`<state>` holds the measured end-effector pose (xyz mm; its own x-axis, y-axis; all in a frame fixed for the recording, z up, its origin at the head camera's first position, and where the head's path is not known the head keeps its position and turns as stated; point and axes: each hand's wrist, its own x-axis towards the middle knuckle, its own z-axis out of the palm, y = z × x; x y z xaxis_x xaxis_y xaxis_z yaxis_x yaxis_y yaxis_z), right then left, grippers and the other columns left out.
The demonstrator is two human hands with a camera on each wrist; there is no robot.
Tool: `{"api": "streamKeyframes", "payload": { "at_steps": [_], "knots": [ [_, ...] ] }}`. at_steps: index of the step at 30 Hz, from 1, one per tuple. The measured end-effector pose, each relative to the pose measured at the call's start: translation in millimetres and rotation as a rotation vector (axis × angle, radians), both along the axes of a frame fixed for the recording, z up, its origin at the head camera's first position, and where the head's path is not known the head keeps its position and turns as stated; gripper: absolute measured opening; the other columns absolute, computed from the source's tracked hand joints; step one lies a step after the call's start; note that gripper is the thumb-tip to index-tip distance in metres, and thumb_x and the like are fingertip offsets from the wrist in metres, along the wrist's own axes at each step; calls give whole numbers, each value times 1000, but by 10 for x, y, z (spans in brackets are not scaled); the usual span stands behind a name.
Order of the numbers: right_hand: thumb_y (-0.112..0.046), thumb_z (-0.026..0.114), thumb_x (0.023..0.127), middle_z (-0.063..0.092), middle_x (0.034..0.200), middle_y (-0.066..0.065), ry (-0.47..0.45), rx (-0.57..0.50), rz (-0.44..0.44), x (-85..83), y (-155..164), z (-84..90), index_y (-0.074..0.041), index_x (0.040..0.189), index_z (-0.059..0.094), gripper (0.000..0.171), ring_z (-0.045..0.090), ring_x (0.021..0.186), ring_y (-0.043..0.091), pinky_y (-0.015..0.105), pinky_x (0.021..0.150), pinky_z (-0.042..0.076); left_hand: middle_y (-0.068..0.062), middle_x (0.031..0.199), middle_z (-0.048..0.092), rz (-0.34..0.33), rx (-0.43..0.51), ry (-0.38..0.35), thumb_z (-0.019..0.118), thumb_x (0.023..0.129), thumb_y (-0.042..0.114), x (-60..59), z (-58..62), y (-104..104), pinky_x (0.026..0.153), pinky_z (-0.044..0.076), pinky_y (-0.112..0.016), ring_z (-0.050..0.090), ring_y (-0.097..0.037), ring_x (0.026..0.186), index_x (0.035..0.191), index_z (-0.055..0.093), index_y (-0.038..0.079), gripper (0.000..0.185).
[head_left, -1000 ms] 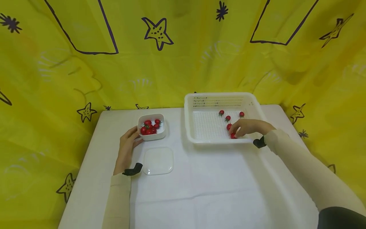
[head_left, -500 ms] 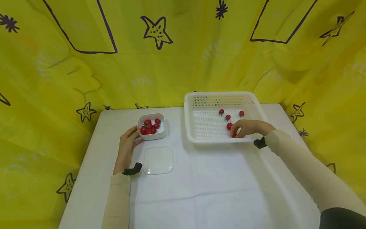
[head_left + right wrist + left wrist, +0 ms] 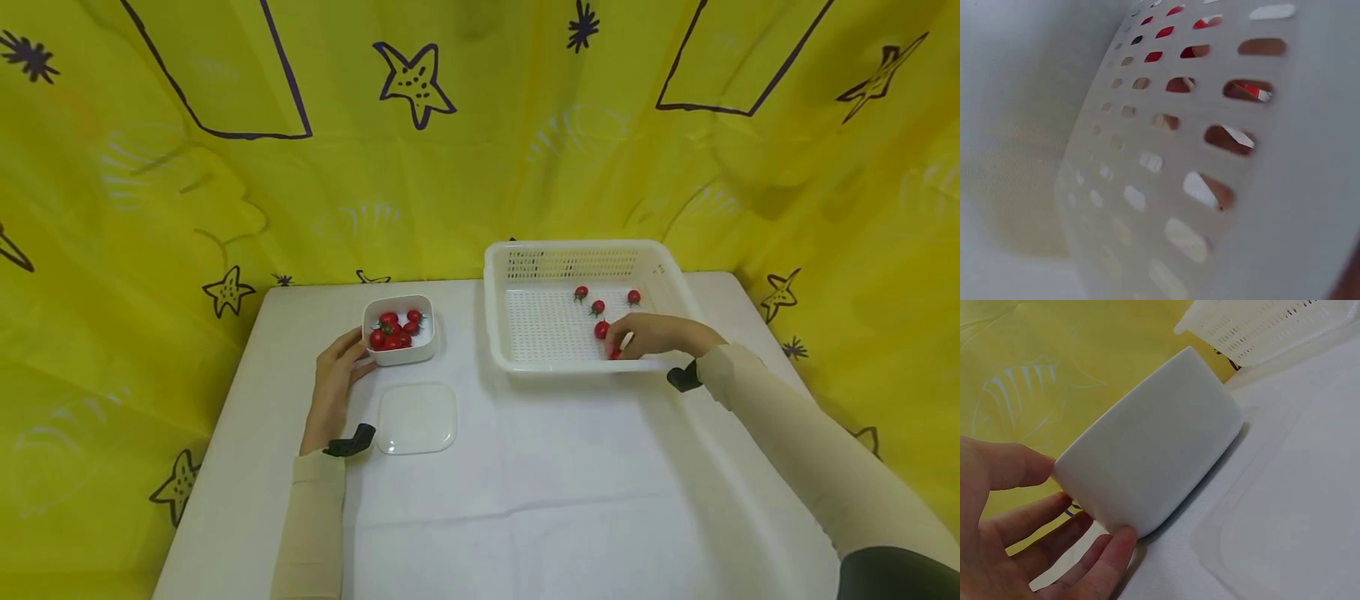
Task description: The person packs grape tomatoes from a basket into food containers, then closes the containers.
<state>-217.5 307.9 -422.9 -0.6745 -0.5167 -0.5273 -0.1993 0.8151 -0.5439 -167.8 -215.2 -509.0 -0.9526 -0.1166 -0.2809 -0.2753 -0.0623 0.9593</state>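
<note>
In the head view my left hand (image 3: 333,375) rests its fingertips against the left side and near corner of a small white square container (image 3: 405,356). Several cherry tomatoes (image 3: 393,342) lie inside that container. The left wrist view shows the thumb (image 3: 1019,465) at its rim and the fingers, loosely spread, touching lower down. Over at the right, my right hand (image 3: 654,334) reaches into a white perforated basket (image 3: 497,333), pinching a cherry tomato (image 3: 615,354) near the front wall. Through the basket's holes, the right wrist view shows bits of red and fingers.
More cherry tomatoes (image 3: 597,307) lie loose on the basket floor beyond the right hand. A clear square lid (image 3: 417,418) lies flat on the white-covered table (image 3: 525,467), in front of the container. A yellow patterned curtain (image 3: 480,167) hangs behind.
My right fingers have closed in a little on the tomato by the basket's front wall, covering more of it. The left hand and the container stay in place.
</note>
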Motion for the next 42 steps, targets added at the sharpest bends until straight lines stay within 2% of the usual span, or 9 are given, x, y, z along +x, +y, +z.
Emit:
{"api": "streamKeyframes", "payload": {
  "at_steps": [4,10,15,20,30,39,42],
  "knots": [
    [4,62,88,69,112,13,0,-25,-9,-4,-11,13,-4,105,72,21,58,105,26,31,86,51,-7,155,48,0,10,6,58,108,33,-10,-10,-12,99,58,-19,53,-15,121,156,50,17,51],
    [-9,69,95,69,115,9,3,60,23,20,-51,10,-12,106,73,13,57,108,25,35,95,51,-6,155,48,-2,5,-2,58,108,34,-8,-13,-7,98,58,-18,53,-16,122,156,49,17,52],
    [-9,68,96,69,115,7,18,72,21,32,-54,-12,-14,105,74,12,58,109,25,36,98,51,-6,156,48,0,-10,-7,57,108,35,2,-8,1,98,58,-18,53,-16,122,157,48,19,53],
    [-7,68,95,69,112,7,29,41,17,18,-25,-9,-12,105,74,13,59,108,24,33,93,53,-6,156,48,-2,-21,-7,57,107,36,6,-11,4,100,57,-18,53,-16,122,157,48,19,54],
    [-9,68,98,69,116,12,1,-92,-63,19,-38,93,-3,117,69,20,61,111,28,31,90,54,-6,155,48,2,-11,-13,57,108,33,-1,-4,2,97,58,-17,53,-16,121,157,48,18,52],
    [-15,68,101,71,117,10,103,-153,-85,2,-125,141,-8,116,72,18,65,108,24,26,92,53,-7,154,48,-2,-7,-5,57,108,33,12,-2,11,98,58,-18,53,-15,120,157,48,17,52],
    [-19,68,102,72,118,9,115,-182,-101,2,-169,150,-7,121,71,22,66,107,26,27,93,55,-7,153,49,0,-8,-2,57,108,33,12,-7,12,98,58,-18,53,-15,120,157,48,17,52]
  ]
}}
